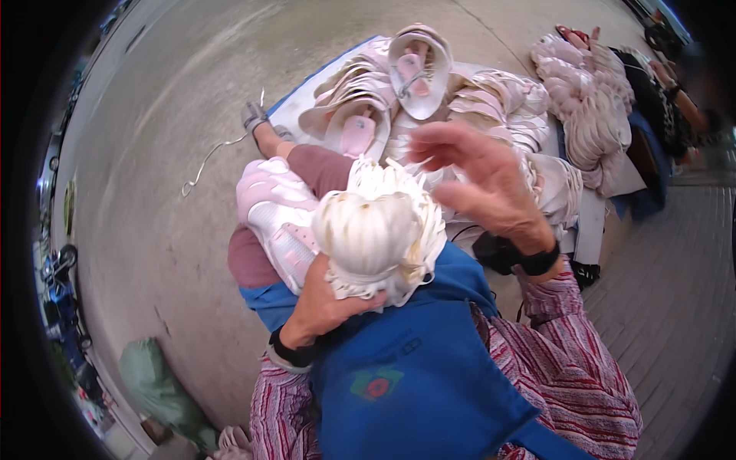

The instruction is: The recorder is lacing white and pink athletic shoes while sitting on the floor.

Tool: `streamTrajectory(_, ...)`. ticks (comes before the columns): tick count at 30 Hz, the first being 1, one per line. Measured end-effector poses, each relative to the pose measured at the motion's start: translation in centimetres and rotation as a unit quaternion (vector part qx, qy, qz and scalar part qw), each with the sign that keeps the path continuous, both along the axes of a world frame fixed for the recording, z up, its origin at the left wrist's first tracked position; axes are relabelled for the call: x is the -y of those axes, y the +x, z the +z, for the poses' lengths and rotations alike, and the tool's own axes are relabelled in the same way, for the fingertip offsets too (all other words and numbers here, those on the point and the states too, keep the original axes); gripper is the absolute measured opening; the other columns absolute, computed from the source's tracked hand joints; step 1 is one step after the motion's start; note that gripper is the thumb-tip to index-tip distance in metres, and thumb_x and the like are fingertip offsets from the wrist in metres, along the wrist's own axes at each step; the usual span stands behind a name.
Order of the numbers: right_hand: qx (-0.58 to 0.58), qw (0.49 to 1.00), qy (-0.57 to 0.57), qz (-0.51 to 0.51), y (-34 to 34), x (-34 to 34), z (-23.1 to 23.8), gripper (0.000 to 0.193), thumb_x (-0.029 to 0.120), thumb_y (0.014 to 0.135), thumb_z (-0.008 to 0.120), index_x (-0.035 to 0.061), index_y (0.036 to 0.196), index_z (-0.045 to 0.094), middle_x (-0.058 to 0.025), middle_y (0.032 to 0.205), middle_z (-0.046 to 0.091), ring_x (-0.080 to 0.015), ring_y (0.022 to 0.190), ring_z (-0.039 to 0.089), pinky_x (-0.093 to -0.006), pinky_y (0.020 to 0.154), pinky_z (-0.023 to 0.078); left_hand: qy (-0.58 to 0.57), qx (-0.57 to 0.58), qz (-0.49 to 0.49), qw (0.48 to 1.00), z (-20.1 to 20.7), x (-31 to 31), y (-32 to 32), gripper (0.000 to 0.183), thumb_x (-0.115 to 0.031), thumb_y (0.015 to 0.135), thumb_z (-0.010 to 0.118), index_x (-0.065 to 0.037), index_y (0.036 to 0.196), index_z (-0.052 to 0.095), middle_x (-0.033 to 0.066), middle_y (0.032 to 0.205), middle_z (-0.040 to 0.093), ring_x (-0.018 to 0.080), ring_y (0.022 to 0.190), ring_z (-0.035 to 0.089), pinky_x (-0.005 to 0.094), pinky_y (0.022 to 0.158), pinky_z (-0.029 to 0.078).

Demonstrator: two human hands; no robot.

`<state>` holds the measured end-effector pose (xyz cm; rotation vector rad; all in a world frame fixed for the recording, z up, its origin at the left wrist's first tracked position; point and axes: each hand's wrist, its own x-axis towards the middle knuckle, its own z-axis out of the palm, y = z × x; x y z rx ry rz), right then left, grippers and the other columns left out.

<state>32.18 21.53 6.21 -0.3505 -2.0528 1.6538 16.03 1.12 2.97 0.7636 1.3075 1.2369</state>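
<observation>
A rounded, cream-white layered bundle (368,230) is gripped by the left hand (322,304) above a blue cloth apron (418,368). Beside it, the right hand (487,180) is held open, loosely curved.

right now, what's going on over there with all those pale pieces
A seated person in a blue apron has the left hand closed around the lower part of a white bundle with loose strips. The right hand is raised beside it, thumb and fingers apart. A pink and white stack lies across the lap. Beyond, more stacks of pale shoe pieces sit on a white sheet.
</observation>
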Motion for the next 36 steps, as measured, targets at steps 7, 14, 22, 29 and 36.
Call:
streamTrajectory(7, 0.010, 0.981, 0.189, 0.038, -2.4, 2.5, 2.4, 0.024, -0.003, 0.075, 0.065, 0.0028, 0.099, 0.067, -0.0106, 0.092, 0.062, -0.0222, 0.084, 0.060, -0.0302, 0.071, 0.048, 0.006, -0.060, -0.046, 0.997, 0.6, 0.5, -0.7, 0.063, -0.012, 0.064, 0.082, 0.001, 0.119, 0.053, 0.0107, 0.110, 0.063, 0.0195, 0.102, 0.060, 0.0326, 0.094, 0.043)
streamTrajectory(14, 0.013, 0.960, 0.264, 0.090, -3.1, 3.2, 2.8, 0.032, -0.001, 0.070, 0.070, 0.0093, 0.100, 0.069, -0.0085, 0.092, 0.061, -0.0227, 0.083, 0.061, -0.0327, 0.072, 0.050, 0.014, -0.038, -0.080, 0.996, -0.8, 1.1, -1.5, 0.065, -0.012, 0.065, 0.080, 0.000, 0.122, 0.051, 0.0112, 0.113, 0.061, 0.0208, 0.105, 0.058, 0.0338, 0.095, 0.043)
streamTrajectory(22, 0.021, 0.935, 0.338, 0.103, -2.7, 2.5, 2.8, 0.025, 0.002, 0.065, 0.072, 0.0099, 0.088, 0.066, -0.0060, 0.093, 0.060, -0.0242, 0.082, 0.060, -0.0343, 0.069, 0.047, -0.002, -0.021, -0.103, 0.994, -0.8, 0.0, -1.5, 0.083, -0.013, 0.065, 0.080, 0.000, 0.135, 0.036, 0.0130, 0.128, 0.051, 0.0245, 0.119, 0.049, 0.0366, 0.103, 0.035)
streamTrajectory(29, 0.024, 0.949, 0.294, 0.110, -1.9, 2.2, 2.3, 0.025, 0.000, 0.063, 0.069, 0.0091, 0.085, 0.061, -0.0043, 0.092, 0.059, -0.0232, 0.085, 0.058, -0.0354, 0.072, 0.043, -0.010, -0.036, -0.128, 0.991, -0.4, -1.1, -1.3, 0.078, -0.016, 0.065, 0.080, -0.001, 0.132, 0.042, 0.0132, 0.125, 0.054, 0.0242, 0.117, 0.051, 0.0355, 0.101, 0.038)
streamTrajectory(36, 0.060, 0.945, 0.280, 0.160, -1.2, 1.5, 2.4, 0.022, 0.000, 0.064, 0.070, 0.0083, 0.082, 0.061, -0.0044, 0.091, 0.058, -0.0236, 0.085, 0.057, -0.0355, 0.074, 0.044, 0.031, -0.097, -0.160, 0.982, -1.4, -1.3, -1.4, 0.076, -0.016, 0.064, 0.079, -0.001, 0.130, 0.044, 0.0144, 0.124, 0.055, 0.0246, 0.115, 0.053, 0.0346, 0.099, 0.039)
